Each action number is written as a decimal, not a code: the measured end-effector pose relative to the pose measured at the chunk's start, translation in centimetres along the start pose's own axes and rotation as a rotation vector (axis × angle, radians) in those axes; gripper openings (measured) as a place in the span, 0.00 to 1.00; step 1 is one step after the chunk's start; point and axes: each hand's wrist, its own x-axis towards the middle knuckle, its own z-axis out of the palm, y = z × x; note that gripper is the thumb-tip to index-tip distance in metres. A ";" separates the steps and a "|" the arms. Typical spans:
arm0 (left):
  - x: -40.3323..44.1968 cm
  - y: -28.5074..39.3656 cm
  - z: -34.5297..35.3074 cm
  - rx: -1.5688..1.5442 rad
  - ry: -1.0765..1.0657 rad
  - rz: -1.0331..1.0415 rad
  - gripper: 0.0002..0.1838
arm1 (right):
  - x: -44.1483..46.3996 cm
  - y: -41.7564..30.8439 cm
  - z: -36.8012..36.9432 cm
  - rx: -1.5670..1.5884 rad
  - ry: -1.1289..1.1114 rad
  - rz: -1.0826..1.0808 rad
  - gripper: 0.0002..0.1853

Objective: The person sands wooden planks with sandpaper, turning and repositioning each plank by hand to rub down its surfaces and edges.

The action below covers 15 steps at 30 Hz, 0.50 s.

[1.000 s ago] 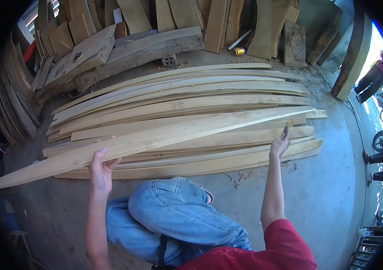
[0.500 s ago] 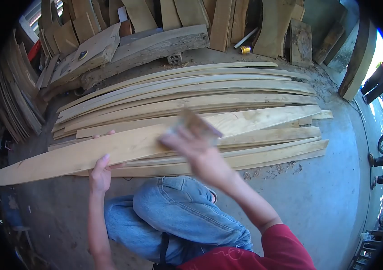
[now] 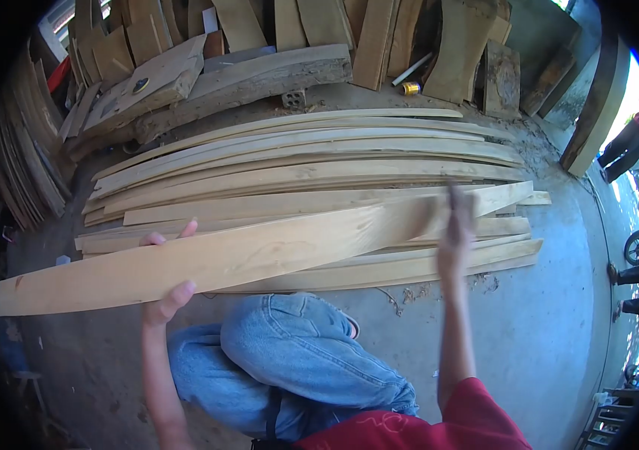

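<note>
Long plank (image 3: 259, 259), one: pale wood, held slantwise above the laid planks (image 3: 297, 176) on the floor (image 3: 522, 322), from near left to far right. Left hand (image 3: 163, 306): gripping its left part, thumb on the near edge, fingers over the far edge. Right hand (image 3: 454, 236): blurred, at the plank's right part; grip and contact cannot be told. Handling, by judgement: fairly light, stiff with slight flex, unwieldy from its length, edges perhaps splintery; best held by both edges, near mid-length.
</note>
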 end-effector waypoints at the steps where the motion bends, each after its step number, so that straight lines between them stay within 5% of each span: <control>1: 0.1 0.4 0.3 -0.034 0.005 -0.030 0.32 | 0.1 -3.7 2.2 0.083 -0.119 -0.014 0.27; 6: -0.4 0.8 0.6 -0.157 0.041 -0.086 0.32 | -1.9 -18.7 8.1 0.371 -0.440 -0.620 0.28; 9: -0.8 0.7 0.0 0.053 0.054 -0.144 0.32 | -2.4 -17.8 8.7 0.367 -0.445 -0.653 0.27; 12: -0.3 0.6 0.4 -0.052 0.047 -0.097 0.33 | -1.3 -9.2 6.6 0.110 -0.408 -0.438 0.28; 13: -0.3 0.5 0.5 -0.059 0.058 -0.109 0.33 | -0.8 -5.2 5.0 0.221 -0.339 -0.206 0.27; 14: -0.2 0.4 0.5 -0.067 0.070 -0.121 0.33 | -1.1 1.2 4.4 -0.131 -0.077 -0.193 0.26; 15: -0.2 0.3 0.6 -0.079 0.074 -0.116 0.33 | -1.2 5.9 1.7 -0.081 -0.025 0.013 0.28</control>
